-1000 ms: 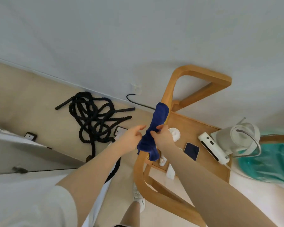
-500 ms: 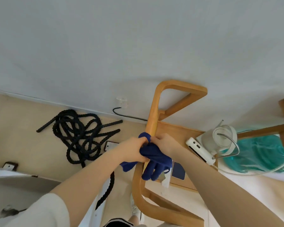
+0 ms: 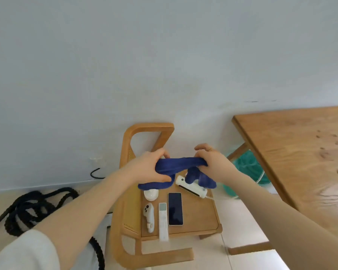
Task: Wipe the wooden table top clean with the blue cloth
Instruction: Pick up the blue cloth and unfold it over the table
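Note:
The blue cloth [image 3: 179, 165] is stretched in the air between both hands, above a small wooden chair. My left hand [image 3: 151, 164] grips its left end and my right hand [image 3: 213, 164] grips its right end; loose ends hang below each hand. The wooden table top [image 3: 293, 145] lies to the right, at the frame's right edge. Small dark crumbs and a wet-looking sheen show on its surface. Neither hand touches the table.
The wooden chair [image 3: 195, 217] below my hands carries a dark phone [image 3: 175, 208], a white remote [image 3: 163, 221], a white controller [image 3: 149, 216] and a white power strip [image 3: 191, 189]. A black rope [image 3: 33, 207] lies coiled on the floor at left. A teal bin [image 3: 248, 168] stands under the table.
Both hands took the cloth off the chair's frame and pulled it out between them. The view swung right and the table top came into sight.

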{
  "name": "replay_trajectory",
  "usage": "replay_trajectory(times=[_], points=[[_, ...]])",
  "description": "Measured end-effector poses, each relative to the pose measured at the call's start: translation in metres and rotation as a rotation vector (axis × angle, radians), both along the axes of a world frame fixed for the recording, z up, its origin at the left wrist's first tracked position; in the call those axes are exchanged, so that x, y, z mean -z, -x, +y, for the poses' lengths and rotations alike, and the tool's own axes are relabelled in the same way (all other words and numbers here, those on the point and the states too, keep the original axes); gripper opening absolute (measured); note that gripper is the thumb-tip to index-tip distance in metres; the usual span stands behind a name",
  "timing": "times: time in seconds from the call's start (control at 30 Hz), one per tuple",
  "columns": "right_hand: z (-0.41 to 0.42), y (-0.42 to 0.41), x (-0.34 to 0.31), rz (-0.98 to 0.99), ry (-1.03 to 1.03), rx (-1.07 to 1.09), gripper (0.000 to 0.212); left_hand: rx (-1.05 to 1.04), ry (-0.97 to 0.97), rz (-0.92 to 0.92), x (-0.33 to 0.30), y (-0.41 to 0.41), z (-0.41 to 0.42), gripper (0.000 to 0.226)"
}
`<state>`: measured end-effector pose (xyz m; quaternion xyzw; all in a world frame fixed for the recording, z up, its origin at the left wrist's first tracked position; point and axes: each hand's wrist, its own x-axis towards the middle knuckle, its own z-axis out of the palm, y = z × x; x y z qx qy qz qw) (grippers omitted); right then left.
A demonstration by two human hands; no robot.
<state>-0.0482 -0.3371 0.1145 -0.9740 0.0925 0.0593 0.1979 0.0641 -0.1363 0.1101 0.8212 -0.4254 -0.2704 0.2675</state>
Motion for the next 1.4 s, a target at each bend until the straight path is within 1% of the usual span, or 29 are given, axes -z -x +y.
replay_trajectory(times=[0.07, 0.13, 0.17, 0.2, 0.27, 0.3, 0.33, 0.4, 0.43, 0.5, 0.53, 0.57, 0.6, 0.67, 0.7, 0.73, 0.77, 0.83, 0.87, 0.9, 0.93, 1.0, 1.07, 1.17, 1.2, 1.23, 1.3, 1.37, 1.4], points=[[-0.025, 0.031, -0.005, -0.023, 0.057, 0.059, 0.035, 0.088, -0.026, -0.23, -0.012, 0.023, -0.026, 0.036], [-0.044, 0.06, -0.01, -0.04, 0.096, 0.149, 0.044, 0.106, 0.028, -0.386, -0.02, 0.05, -0.049, 0.032], [-0.052, 0.074, -0.014, -0.054, 0.08, 0.216, 0.046, 0.123, 0.078, -0.455, -0.023, 0.064, -0.06, 0.029], [-0.062, 0.089, -0.018, -0.1, 0.026, 0.302, 0.042, 0.15, 0.129, -0.515, -0.024, 0.077, -0.072, 0.027], [-0.084, 0.118, -0.028, -0.202, -0.147, 0.515, 0.022, 0.15, 0.187, -0.561, -0.03, 0.101, -0.095, 0.028], [-0.097, 0.133, -0.033, -0.225, -0.216, 0.589, 0.01, 0.117, 0.188, -0.551, -0.031, 0.112, -0.107, 0.028], [-0.109, 0.148, -0.039, -0.231, -0.237, 0.613, 0.002, 0.072, 0.187, -0.528, -0.033, 0.121, -0.119, 0.027], [-0.133, 0.177, -0.047, -0.218, -0.231, 0.571, 0.023, -0.056, 0.218, -0.448, -0.038, 0.143, -0.146, 0.027], [-0.143, 0.19, -0.05, -0.205, -0.239, 0.558, 0.031, -0.129, 0.261, -0.381, -0.04, 0.155, -0.159, 0.027], [-0.157, 0.211, -0.055, -0.18, -0.293, 0.567, 0.033, -0.249, 0.381, -0.176, -0.044, 0.185, -0.186, 0.021], [-0.164, 0.219, -0.057, -0.19, -0.386, 0.6, 0.027, -0.294, 0.446, -0.04, -0.044, 0.201, -0.199, 0.018], [-0.168, 0.225, -0.059, -0.199, -0.532, 0.656, 0.018, -0.334, 0.497, 0.076, -0.043, 0.218, -0.21, 0.018], [-0.171, 0.23, -0.062, -0.211, -0.691, 0.713, 0.016, -0.341, 0.53, 0.138, -0.043, 0.235, -0.221, 0.022], [-0.178, 0.237, -0.072, -0.227, -0.93, 0.776, 0.02, -0.278, 0.559, 0.129, -0.045, 0.261, -0.24, 0.035], [-0.182, 0.239, -0.077, -0.234, -0.99, 0.772, 0.02, -0.241, 0.551, 0.106, -0.047, 0.271, -0.249, 0.039], [-0.186, 0.241, -0.083, -0.238, -1.028, 0.752, 0.021, -0.208, 0.535, 0.083, -0.048, 0.278, -0.257, 0.038], [-0.191, 0.243, -0.088, -0.235, -1.056, 0.73, 0.022, -0.194, 0.508, 0.106, -0.05, 0.283, -0.265, 0.033], [-0.199, 0.244, -0.097, -0.223, -1.114, 0.711, 0.024, -0.169, 0.46, 0.261, -0.05, 0.287, -0.279, 0.024], [-0.204, 0.244, -0.1, -0.219, -1.156, 0.726, 0.025, -0.157, 0.459, 0.343, -0.048, 0.287, -0.285, 0.027], [-0.209, 0.242, -0.102, -0.214, -1.204, 0.755, 0.026, -0.147, 0.465, 0.38, -0.047, 0.285, -0.291, 0.032], [-0.215, 0.239, -0.104, -0.211, -1.258, 0.785, 0.028, -0.136, 0.482, 0.384, -0.046, 0.28, -0.298, 0.038], [-0.232, 0.232, -0.105, -0.232, -1.344, 0.826, 0.036, -0.098, 0.472, 0.257, -0.046, 0.268, -0.313, 0.047], [-0.252, 0.227, -0.105, -0.298, -1.42, 0.875, 0.041, -0.067, 0.435, 0.133, -0.045, 0.254, -0.329, 0.039], [-0.284, 0.224, -0.099, -0.385, -1.585, 0.967, 0.03, -0.039, 0.382, -0.018, -0.047, 0.231, -0.354, 0.026], [-0.294, 0.222, -0.098, -0.392, -1.598, 0.984, 0.026, -0.031, 0.367, -0.051, -0.049, 0.226, -0.36, 0.026], [-0.303, 0.219, -0.096, -0.384, -1.557, 0.998, 0.024, -0.021, 0.355, -0.091, -0.052, 0.221, -0.367, 0.028], [-0.324, 0.215, -0.09, -0.35, -1.342, 1.041, 0.02, -0.022, 0.35, -0.183, -0.056, 0.212, -0.38, 0.034], [-0.346, 0.213, -0.085, -0.349, -1.103, 1.04, 0.019, -0.072, 0.363, -0.22, -0.057, 0.2, -0.389, 0.035], [-0.356, 0.212, -0.082, -0.366, -1.017, 1.017, 0.018, -0.101, 0.357, -0.222, -0.058, 0.195, -0.392, 0.033]])
